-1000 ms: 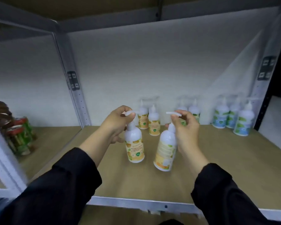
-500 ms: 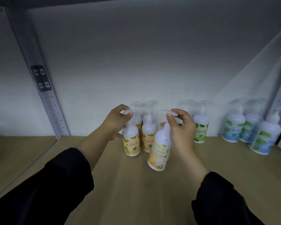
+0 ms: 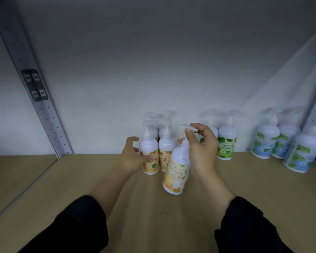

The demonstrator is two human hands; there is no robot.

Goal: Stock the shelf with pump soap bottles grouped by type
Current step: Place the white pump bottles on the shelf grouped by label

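Right hand (image 3: 201,150) grips the neck and white pump head of a white plastic pump bottle with an orange label (image 3: 177,172); bottle tilted, base toward the camera, whether it touches the tan wooden shelf board (image 3: 244,187) cannot be told. Left hand (image 3: 133,157), motion-blurred, fingers loosely spread, holds nothing, just in front of the left front orange-label bottle (image 3: 150,156). Second front orange-label bottle (image 3: 165,154) stands beside it, more of the same type behind, against the white back wall (image 3: 153,61). Green-label white pump bottle (image 3: 226,145) upright right of the hand. Blue-and-green-label bottles (image 3: 266,143) grouped at far right. Grey perforated metal upright (image 3: 36,99) at left. Black sleeves on both forearms.
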